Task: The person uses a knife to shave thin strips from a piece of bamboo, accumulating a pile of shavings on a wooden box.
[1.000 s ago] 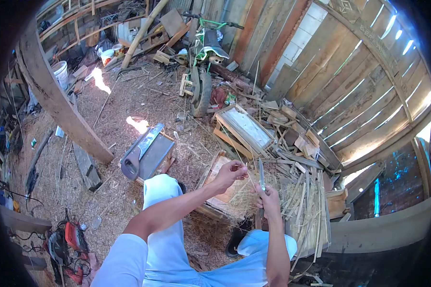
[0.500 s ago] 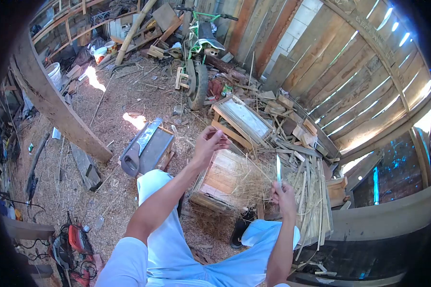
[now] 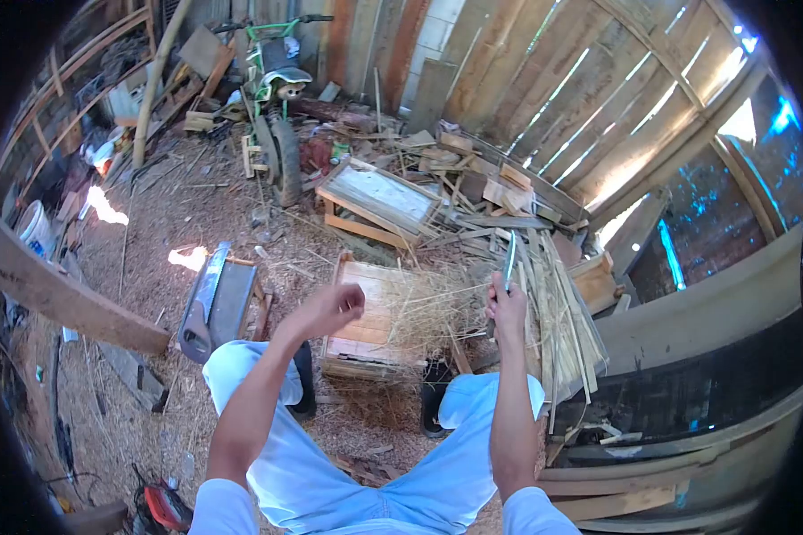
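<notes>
My right hand (image 3: 507, 310) is wrapped round a knife (image 3: 509, 260), its blade pointing up and away from me. To the left, my left hand (image 3: 332, 309) hovers over the near-left part of a low wooden box (image 3: 364, 330), fingers curled in. Whatever those fingers hold, if anything, is too small to make out. Thin straw-like shavings (image 3: 433, 308) lie heaped on the right half of the box top, between the two hands. Long thin wooden strips (image 3: 562, 330) are piled just right of the knife hand.
A handsaw (image 3: 207, 299) rests on a dark-topped stool (image 3: 232, 294) at left. Beyond the box stand a wooden frame-like box (image 3: 379, 201) and a green small motorbike (image 3: 277, 116). Scrap wood (image 3: 500, 192) is piled along the plank wall. A slanting beam (image 3: 80, 299) crosses the left side.
The view has swung right. My left hand has dropped nearer the box, its pinched fingers now curled in. My right hand still grips the knife, blade up.
</notes>
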### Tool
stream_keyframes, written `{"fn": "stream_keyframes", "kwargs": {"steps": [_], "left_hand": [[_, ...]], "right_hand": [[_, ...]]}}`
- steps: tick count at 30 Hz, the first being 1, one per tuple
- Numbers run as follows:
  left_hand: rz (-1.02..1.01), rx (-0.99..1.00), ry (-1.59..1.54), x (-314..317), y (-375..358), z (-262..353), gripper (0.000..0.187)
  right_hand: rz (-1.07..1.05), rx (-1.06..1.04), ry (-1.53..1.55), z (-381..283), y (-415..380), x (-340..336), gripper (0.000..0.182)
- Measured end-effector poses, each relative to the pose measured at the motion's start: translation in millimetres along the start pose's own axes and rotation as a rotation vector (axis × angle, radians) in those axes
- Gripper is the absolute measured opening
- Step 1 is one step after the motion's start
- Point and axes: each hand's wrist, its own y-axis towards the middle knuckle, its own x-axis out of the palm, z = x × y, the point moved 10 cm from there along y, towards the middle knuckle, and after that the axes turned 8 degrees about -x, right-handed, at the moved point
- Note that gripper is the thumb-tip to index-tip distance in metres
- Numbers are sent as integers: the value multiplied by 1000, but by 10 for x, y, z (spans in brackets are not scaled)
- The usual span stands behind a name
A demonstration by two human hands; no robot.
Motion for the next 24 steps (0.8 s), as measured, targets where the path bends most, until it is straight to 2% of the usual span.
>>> {"fn": "stream_keyframes", "kwargs": {"steps": [1,5,7,9,10,14,15,16,17,19,20,22,24], "left_hand": [[-25,19,157,139,-23,28,9],[-98,-88,51,483,97,-30,12],[74,26,114,380,194,-33,13],[145,-4,77,269,247,-97,17],[200,-54,58,168,246,-105,19],[297,-160,-39,3,225,-170,22],[303,-192,-46,-2,218,-206,23],[367,-123,-99,-43,198,-143,23],[365,-133,-98,-31,196,-154,23],[367,-123,-163,-41,186,-131,23],[335,-138,-161,-6,226,-213,23],[308,-188,-242,44,239,-301,23],[286,-237,-320,72,241,-335,23]], "right_hand": [[-13,-4,-22,-16,-1,18,30],[-46,-37,-179,45,-6,121,32],[-73,25,-229,368,122,9,31],[-40,-627,-991,158,133,81,43],[-108,-352,-1022,257,103,85,55],[-156,-418,-839,-209,-226,434,47],[-245,-414,-816,-212,-257,532,44],[-332,-409,-789,-180,-279,632,41],[-336,-400,-786,-119,-255,618,41],[-374,-640,-942,-200,-309,697,36],[-371,-632,-941,-164,-291,672,36],[-334,-374,-872,-85,-239,599,25],[-269,-348,-760,-77,-222,574,24]]}}
